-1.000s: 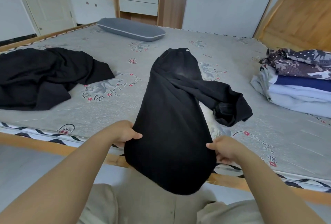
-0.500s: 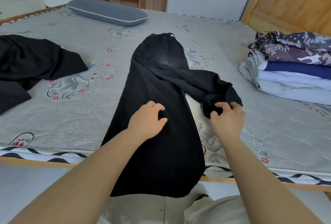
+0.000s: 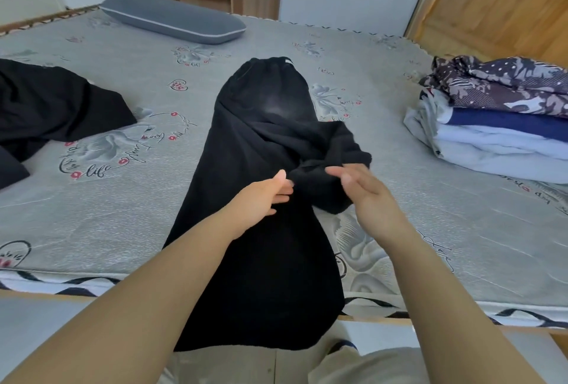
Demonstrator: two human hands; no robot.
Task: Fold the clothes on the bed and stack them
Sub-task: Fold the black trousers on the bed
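- Black trousers (image 3: 261,260) lay lengthwise on mattress (image 3: 430,214), hem end hanging over near edge, waistband at far end.
- Left hand (image 3: 261,199) rested on trousers, fingers straight, tips at the bunched second leg (image 3: 322,162); no clear grip.
- Right hand (image 3: 368,193) was just beside that bunched leg, fingers extended and spread, holding nothing visible.
- Black garment pile (image 3: 55,113) lay far left.
- Folded stack (image 3: 498,125) sat far right.
- Grey pillow (image 3: 175,19) was at the far edge.
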